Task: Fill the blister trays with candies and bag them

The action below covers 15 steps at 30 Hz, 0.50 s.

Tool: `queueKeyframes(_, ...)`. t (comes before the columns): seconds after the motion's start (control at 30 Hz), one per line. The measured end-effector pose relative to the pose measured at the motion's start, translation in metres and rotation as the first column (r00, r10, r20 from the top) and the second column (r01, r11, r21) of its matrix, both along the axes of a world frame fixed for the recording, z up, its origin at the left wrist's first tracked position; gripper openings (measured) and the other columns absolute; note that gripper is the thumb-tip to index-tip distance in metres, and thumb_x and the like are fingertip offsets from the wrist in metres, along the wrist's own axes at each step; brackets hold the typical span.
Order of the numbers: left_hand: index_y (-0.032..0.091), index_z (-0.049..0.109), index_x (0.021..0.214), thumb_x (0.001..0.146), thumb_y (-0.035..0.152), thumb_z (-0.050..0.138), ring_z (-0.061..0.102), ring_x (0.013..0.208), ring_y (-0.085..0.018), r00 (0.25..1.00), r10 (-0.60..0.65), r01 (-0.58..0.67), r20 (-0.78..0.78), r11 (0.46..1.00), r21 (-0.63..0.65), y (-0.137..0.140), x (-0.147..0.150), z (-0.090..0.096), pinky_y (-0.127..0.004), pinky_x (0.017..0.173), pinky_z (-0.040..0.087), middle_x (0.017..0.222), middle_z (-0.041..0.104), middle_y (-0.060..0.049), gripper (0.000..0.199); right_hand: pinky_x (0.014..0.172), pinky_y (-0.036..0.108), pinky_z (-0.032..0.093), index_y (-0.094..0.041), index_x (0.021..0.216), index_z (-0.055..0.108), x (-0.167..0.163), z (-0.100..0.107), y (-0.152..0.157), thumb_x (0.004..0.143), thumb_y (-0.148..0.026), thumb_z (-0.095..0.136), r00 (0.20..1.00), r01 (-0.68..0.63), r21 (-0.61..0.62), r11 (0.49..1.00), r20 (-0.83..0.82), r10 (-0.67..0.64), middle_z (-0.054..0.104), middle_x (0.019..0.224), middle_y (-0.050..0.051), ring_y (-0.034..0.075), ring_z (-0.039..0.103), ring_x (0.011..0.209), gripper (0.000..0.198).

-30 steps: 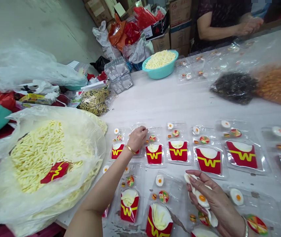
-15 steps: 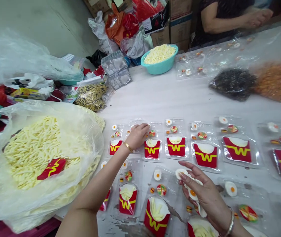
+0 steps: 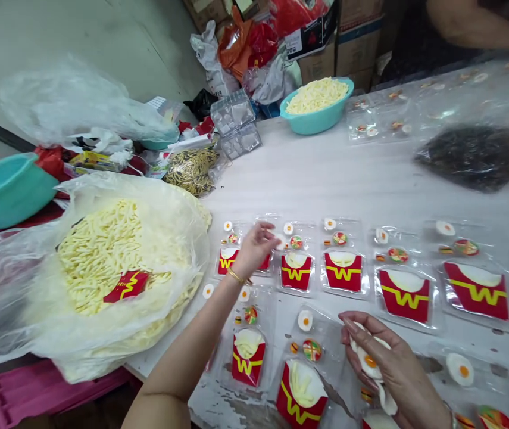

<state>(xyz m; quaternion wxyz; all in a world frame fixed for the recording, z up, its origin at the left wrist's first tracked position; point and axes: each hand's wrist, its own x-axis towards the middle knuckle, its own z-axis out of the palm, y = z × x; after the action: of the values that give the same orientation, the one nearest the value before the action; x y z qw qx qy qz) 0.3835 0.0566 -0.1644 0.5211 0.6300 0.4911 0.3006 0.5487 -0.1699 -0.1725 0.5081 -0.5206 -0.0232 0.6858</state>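
My left hand (image 3: 258,247) is over the back row of clear plastic packs, its fingertips pinched on a small white piece that looks like a toy fried egg (image 3: 280,241). It covers part of the pack under it. In my right hand (image 3: 388,363), held over the front row, are several toy fried eggs (image 3: 370,361), white with orange yolks, stacked between thumb and fingers. Beside my left hand lies a pack with an egg (image 3: 289,229), a toy pizza (image 3: 296,242) and a red fries box (image 3: 296,271) marked with a yellow W.
A large clear bag of toy fries (image 3: 102,256) stands at the left, with a red fries box (image 3: 125,286) on top. Behind are a teal basin of fries (image 3: 317,113), clear plastic cases (image 3: 236,122) and a dark bag (image 3: 468,156). Another person's arm (image 3: 481,24) shows at top right.
The view has turned left. My left hand has drawn back from the pack with the egg to the one left of it. An egg that stuck out from my right fingertips no longer shows there.
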Motion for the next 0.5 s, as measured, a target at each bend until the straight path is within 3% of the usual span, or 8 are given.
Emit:
queueKeyframes(0.07,0.017,0.057,0.094,0.069,0.027,0.065,0.056,0.062,-0.009,0.982,0.171,-0.159,-0.079,0.977,0.141,0.040,-0.018,-0.007,-0.022,0.057,0.045,0.078,0.055,0.001,0.028,0.035,0.017,0.023,-0.018,0.087,0.061,0.002,0.001,-0.002,0.068,-0.046,0.075,1.000,0.019,-0.004,1.000,-0.023,-0.019,0.057,0.058,-0.001,0.005,0.036,0.038,0.037)
queueKeyframes(0.13,0.016,0.058,0.089,0.071,0.026,0.059,0.058,0.065,-0.011,0.947,0.248,-0.193,-0.207,0.948,0.254,0.073,-0.032,-0.017,-0.023,0.058,0.046,0.078,0.056,0.000,0.021,0.034,0.016,0.023,-0.018,0.082,0.060,0.004,0.002,-0.004,0.072,-0.046,0.071,0.999,0.030,0.012,0.999,-0.033,-0.029,0.049,0.047,-0.004,0.004,0.031,0.035,0.033)
queueKeyframes(0.3,0.015,0.060,0.086,0.070,0.022,0.056,0.054,0.065,-0.011,0.865,0.226,-0.044,-0.449,0.924,0.379,0.117,-0.040,-0.045,-0.024,0.063,0.045,0.068,0.056,0.001,0.018,0.034,0.016,0.025,-0.018,0.078,0.059,0.010,-0.002,-0.008,0.072,-0.049,0.070,0.995,0.056,0.002,0.998,-0.083,-0.056,0.046,0.045,-0.004,0.004,0.030,0.034,0.033)
queueKeyframes(0.5,0.017,0.061,0.075,0.070,0.019,0.060,0.054,0.072,-0.014,0.782,0.128,0.192,-0.610,0.881,0.431,0.120,-0.034,-0.048,-0.029,0.074,0.042,0.081,0.060,-0.002,0.005,0.034,0.016,0.027,-0.019,0.086,0.061,0.014,-0.003,-0.020,0.071,-0.045,0.072,0.988,0.101,-0.041,0.994,-0.115,-0.105,0.049,0.051,-0.003,0.005,0.031,0.035,0.032)
